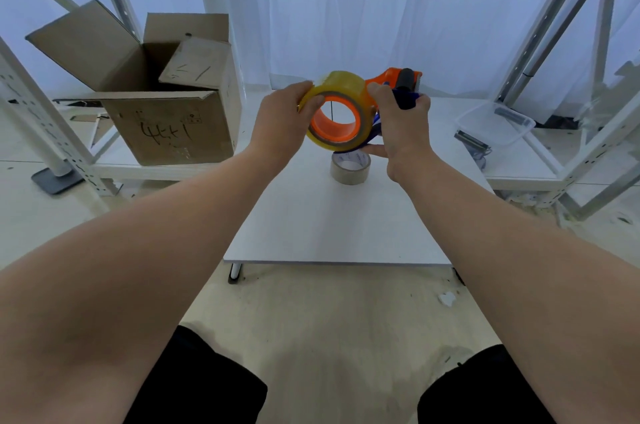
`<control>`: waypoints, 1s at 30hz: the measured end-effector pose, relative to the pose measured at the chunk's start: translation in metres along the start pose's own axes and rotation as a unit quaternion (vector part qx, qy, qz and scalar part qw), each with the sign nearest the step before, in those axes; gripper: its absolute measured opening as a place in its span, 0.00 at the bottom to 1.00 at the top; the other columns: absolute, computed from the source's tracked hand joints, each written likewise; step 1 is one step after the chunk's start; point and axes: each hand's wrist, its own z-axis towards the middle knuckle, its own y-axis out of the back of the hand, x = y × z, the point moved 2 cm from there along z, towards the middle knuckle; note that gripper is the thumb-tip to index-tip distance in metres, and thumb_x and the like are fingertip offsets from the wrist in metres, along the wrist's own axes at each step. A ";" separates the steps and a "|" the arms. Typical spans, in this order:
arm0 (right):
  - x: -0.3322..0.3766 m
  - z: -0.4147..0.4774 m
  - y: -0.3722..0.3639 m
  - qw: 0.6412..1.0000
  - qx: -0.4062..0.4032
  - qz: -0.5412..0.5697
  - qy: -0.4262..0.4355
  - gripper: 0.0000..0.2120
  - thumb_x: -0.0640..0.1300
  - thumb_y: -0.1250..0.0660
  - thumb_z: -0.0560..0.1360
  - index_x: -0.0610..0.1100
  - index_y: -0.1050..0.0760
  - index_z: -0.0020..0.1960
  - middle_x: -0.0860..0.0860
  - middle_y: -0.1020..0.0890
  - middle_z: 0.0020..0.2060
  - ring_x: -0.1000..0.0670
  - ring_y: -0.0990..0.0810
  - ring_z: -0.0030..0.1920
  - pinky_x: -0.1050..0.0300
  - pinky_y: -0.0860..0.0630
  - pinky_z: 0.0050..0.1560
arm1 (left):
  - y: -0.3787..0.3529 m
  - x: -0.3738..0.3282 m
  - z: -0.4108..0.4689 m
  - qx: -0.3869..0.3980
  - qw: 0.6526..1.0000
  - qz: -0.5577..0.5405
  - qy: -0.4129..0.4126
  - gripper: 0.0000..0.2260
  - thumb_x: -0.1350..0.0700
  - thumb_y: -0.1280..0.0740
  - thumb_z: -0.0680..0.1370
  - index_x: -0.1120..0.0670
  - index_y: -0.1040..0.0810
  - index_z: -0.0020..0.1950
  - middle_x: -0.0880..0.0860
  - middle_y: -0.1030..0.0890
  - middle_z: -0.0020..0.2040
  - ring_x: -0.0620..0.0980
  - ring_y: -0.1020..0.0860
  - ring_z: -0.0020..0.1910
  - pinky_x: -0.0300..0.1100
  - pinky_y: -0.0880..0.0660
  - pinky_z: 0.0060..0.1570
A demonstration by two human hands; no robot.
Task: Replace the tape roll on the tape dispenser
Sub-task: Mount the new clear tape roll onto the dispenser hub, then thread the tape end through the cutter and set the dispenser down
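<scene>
L grip (282, 115) curled round left rim of yellow tape roll (341, 84), R grip (403, 127) clasping orange dispenser (388, 75) by blue handle, both above worktop (329, 226), 2nd roll (350, 170) beneath

Glossy translucent tape roll (341, 101) on an orange plastic dispenser (394, 77); matt brown cardboard box (166, 118).

Cool, even daylight comes through the white curtain (346, 25) behind my table (329, 222), leaving the far side bright and bluish. It glows through the yellow tape roll (343, 84). Only a faint shadow lies on the floor (329, 302) under the table's near edge. The wide lens bows the shelf posts (48, 125) outward at the edges, and the right edge looks smeared.
</scene>
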 end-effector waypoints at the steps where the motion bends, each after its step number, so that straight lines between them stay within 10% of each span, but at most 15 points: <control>1: 0.000 -0.001 -0.001 1.000 -0.002 -0.006 0.003 0.26 0.51 0.30 0.72 0.47 0.41 0.62 0.52 0.27 0.46 0.52 0.22 0.44 0.44 0.19 0.52 | -0.001 -0.001 0.000 -0.003 1.000 0.018 -0.011 0.16 0.51 0.40 0.80 0.57 0.25 0.65 0.56 0.19 0.58 0.53 0.23 0.58 0.37 0.31 0.54; 12: 0.000 -0.003 0.006 1.000 0.003 -0.027 0.009 0.25 0.49 0.29 0.71 0.49 0.39 0.61 0.55 0.27 0.45 0.49 0.21 0.48 0.43 0.19 0.53 | 0.000 -0.005 -0.002 0.001 0.999 0.023 -0.046 0.15 0.53 0.39 0.80 0.55 0.24 0.65 0.53 0.20 0.61 0.51 0.23 0.60 0.42 0.29 0.63; 17: 0.000 0.001 0.021 0.999 0.018 0.027 -0.028 0.18 0.48 0.33 0.74 0.49 0.32 0.62 0.50 0.22 0.50 0.50 0.20 0.48 0.46 0.18 0.45 | -0.001 0.002 -0.001 0.119 0.975 -0.146 0.121 0.22 0.42 0.41 0.79 0.53 0.30 0.68 0.51 0.26 0.65 0.50 0.28 0.63 0.47 0.32 0.66; 24: -0.011 0.009 0.019 0.997 -0.004 0.017 -0.082 0.33 0.50 0.35 0.75 0.48 0.47 0.75 0.45 0.27 0.63 0.43 0.23 0.60 0.46 0.20 0.51 | -0.006 -0.008 0.002 0.136 0.948 -0.219 0.184 0.13 0.41 0.37 0.76 0.49 0.24 0.43 0.51 0.20 0.50 0.52 0.22 0.52 0.47 0.27 0.59; 27: -0.006 0.007 0.015 0.975 -0.037 -0.204 0.081 0.38 0.52 0.32 0.73 0.46 0.48 0.76 0.44 0.35 0.70 0.45 0.32 0.69 0.50 0.32 0.67 | -0.015 -0.008 0.000 0.112 0.963 -0.117 0.217 0.18 0.39 0.38 0.76 0.54 0.25 0.50 0.51 0.23 0.48 0.52 0.25 0.47 0.44 0.28 0.46; 30: -0.002 -0.004 0.003 0.939 0.113 -0.280 0.166 0.24 0.53 0.31 0.73 0.45 0.30 0.66 0.50 0.27 0.58 0.50 0.27 0.60 0.51 0.29 0.65 | -0.017 0.001 -0.004 0.129 0.956 -0.091 0.247 0.22 0.39 0.38 0.76 0.56 0.26 0.59 0.52 0.24 0.53 0.54 0.26 0.50 0.45 0.29 0.48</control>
